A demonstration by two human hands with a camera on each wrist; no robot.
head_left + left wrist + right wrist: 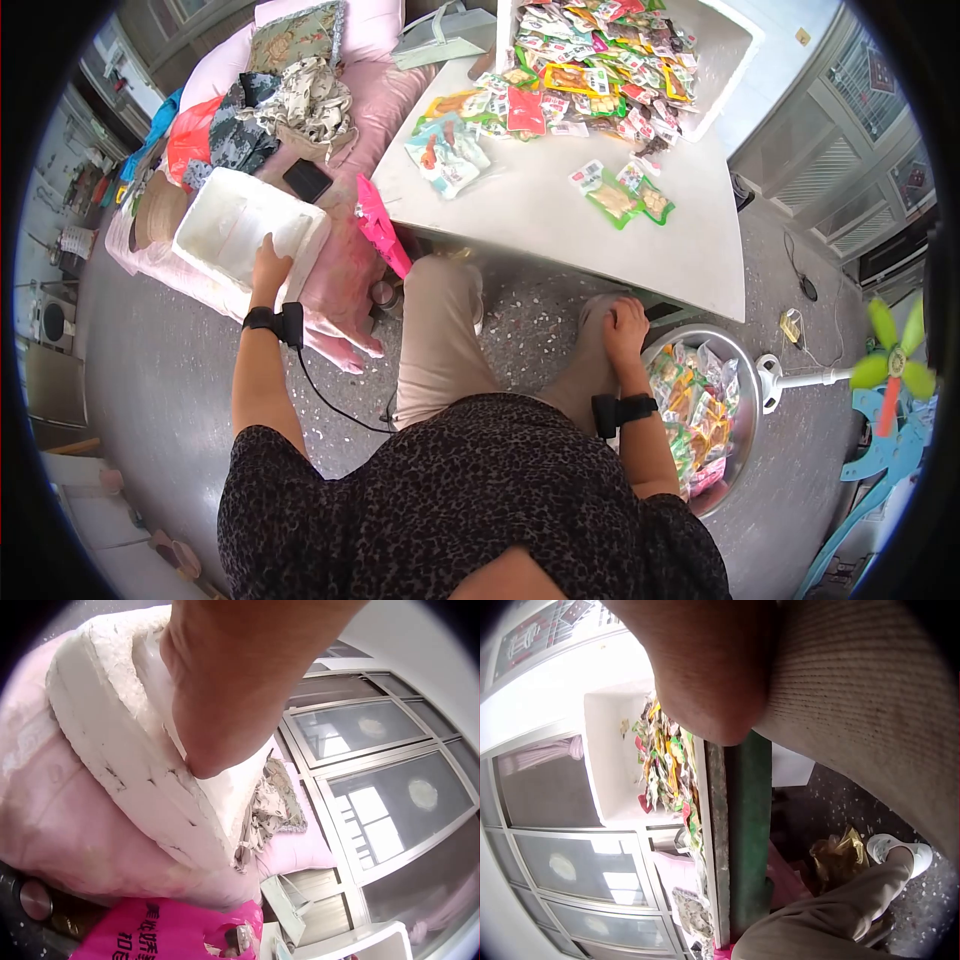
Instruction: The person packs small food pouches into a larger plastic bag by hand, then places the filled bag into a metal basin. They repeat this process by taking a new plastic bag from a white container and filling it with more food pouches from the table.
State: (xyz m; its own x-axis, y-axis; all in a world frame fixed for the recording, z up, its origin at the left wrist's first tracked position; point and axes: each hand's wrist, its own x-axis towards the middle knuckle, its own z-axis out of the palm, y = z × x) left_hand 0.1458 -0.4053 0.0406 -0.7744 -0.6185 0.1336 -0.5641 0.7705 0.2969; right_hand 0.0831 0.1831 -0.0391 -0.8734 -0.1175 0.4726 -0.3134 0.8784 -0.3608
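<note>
My left hand reaches over the near rim into a white foam box that sits on the pink bed. One finger points toward the box floor. In the left wrist view the forearm crosses the rim of the foam box, and the fingertips are hidden. My right hand rests on my right knee, below the table edge, with nothing in it. Beside it on the floor stands a metal basin full of snack packets.
Many colourful packets spill from a large foam box onto the white table. Two green packets lie near its right side. A pink bag hangs by the left corner. Clothes and a black phone lie on the bed.
</note>
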